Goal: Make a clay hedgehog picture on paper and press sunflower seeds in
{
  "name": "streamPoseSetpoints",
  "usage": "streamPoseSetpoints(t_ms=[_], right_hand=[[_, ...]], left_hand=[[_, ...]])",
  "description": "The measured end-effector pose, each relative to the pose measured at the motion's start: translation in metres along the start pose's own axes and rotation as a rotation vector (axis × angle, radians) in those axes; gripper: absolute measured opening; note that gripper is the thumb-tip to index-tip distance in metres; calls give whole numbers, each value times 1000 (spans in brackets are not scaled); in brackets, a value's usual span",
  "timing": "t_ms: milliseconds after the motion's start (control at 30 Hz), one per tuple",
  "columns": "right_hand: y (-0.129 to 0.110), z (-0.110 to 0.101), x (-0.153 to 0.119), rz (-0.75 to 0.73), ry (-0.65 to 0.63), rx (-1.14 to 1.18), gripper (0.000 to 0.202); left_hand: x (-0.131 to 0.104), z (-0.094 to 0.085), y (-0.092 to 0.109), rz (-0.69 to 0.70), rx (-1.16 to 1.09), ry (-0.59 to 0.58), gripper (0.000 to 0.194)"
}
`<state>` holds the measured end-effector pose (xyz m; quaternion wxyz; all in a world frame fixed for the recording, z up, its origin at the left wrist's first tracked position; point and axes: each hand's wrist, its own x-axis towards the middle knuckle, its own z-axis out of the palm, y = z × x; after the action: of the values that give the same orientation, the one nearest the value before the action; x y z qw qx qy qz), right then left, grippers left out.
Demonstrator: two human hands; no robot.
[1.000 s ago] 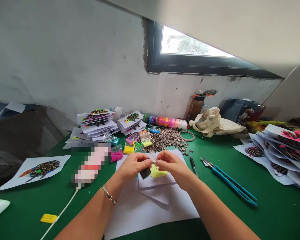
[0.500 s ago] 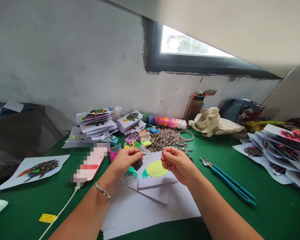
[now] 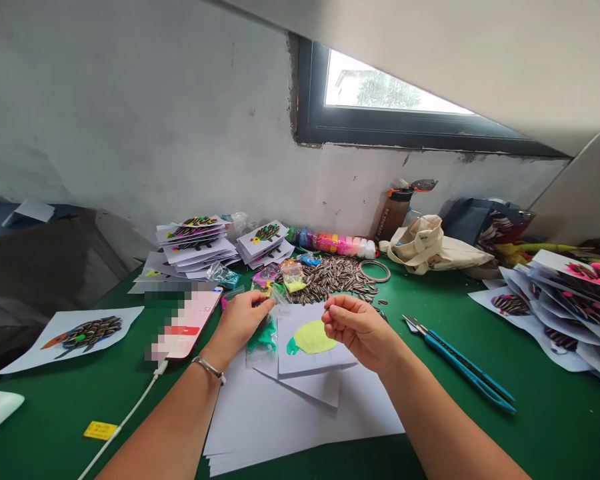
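Observation:
My left hand (image 3: pixel 244 323) is over the small plastic bags, its thumb and fingers drawn together; whatever it may hold is hidden. Beneath its wrist side lies a bag of green clay (image 3: pixel 261 337). My right hand (image 3: pixel 353 328) is closed in a pinch above the right end of a drawing, with a tiny dark bit at the fingertips that is too small to name. On that white card (image 3: pixel 291 365) is a flat yellow clay oval (image 3: pixel 313 338) with a teal clay head (image 3: pixel 292 345) at its left. The card rests on a stack of white paper (image 3: pixel 300 433).
Sunflower seeds (image 3: pixel 330 279) lie in a heap behind the hands, near a roll of tape (image 3: pixel 375 271). Blue tweezers (image 3: pixel 470 370) and a cutter are at right. A phone (image 3: pixel 200 320) with a cable lies left. Finished seed pictures (image 3: pixel 200 250) are piled behind.
My left hand has moved left and up, away from the card, and the dark lump that showed under its fingers is out of sight. My right hand has stayed almost still.

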<state>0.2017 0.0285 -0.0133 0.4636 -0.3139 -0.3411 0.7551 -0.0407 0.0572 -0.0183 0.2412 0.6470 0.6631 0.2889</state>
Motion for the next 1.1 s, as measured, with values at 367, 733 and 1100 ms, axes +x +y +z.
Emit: streamPoseSetpoints(t_ms=[367, 733, 1100], right_hand=[[8, 6, -1, -111, 66, -240, 30], [18, 27, -13, -645, 153, -962, 11], [23, 27, -13, -837, 215, -1160, 11]], left_hand=[[-6, -2, 4, 140, 244, 252, 38], [-50, 21, 56, -102, -901, -539, 41], [-46, 15, 53, -209, -1162, -631, 28]])
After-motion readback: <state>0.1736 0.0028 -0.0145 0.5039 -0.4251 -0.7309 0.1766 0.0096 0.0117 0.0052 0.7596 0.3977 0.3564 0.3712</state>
